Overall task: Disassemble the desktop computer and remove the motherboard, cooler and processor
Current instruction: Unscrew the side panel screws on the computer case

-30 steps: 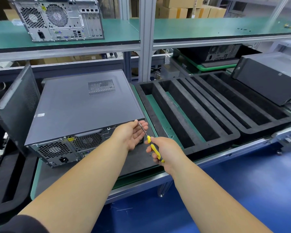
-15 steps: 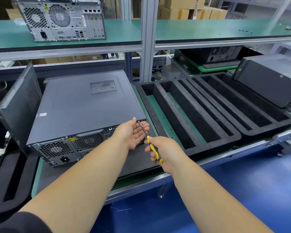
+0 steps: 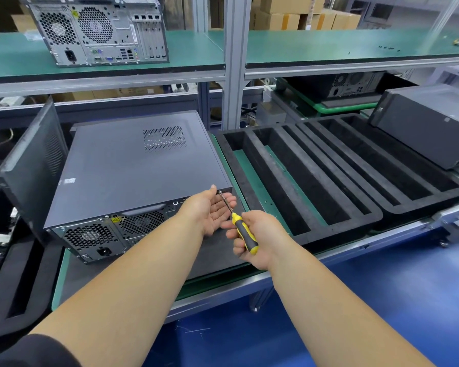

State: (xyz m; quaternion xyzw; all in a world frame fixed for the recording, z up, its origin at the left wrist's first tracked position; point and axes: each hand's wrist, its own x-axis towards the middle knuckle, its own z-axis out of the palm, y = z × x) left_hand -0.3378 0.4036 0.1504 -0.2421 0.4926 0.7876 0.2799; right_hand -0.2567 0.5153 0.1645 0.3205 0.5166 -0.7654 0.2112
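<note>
- You work a rear-edge screw on the dark grey metal desktop computer case (image 3: 133, 170), lying flat on the green-edged workbench (image 3: 60, 276).
- Your right hand (image 3: 255, 237) grips the yellow-and-black screwdriver (image 3: 243, 233); your left hand (image 3: 212, 210) cups open beneath its tip.
- Next, likely catch the screw, then free the panel.
- Motherboard, cooler and processor stay hidden inside.

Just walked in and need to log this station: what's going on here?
A person is starting to open a desktop computer lying on its side on the bench. The right hand grips a yellow screwdriver, its tip at a screw at the case's rear top corner. The left hand is cupped open beneath the shaft. The side cover is still on.
</note>
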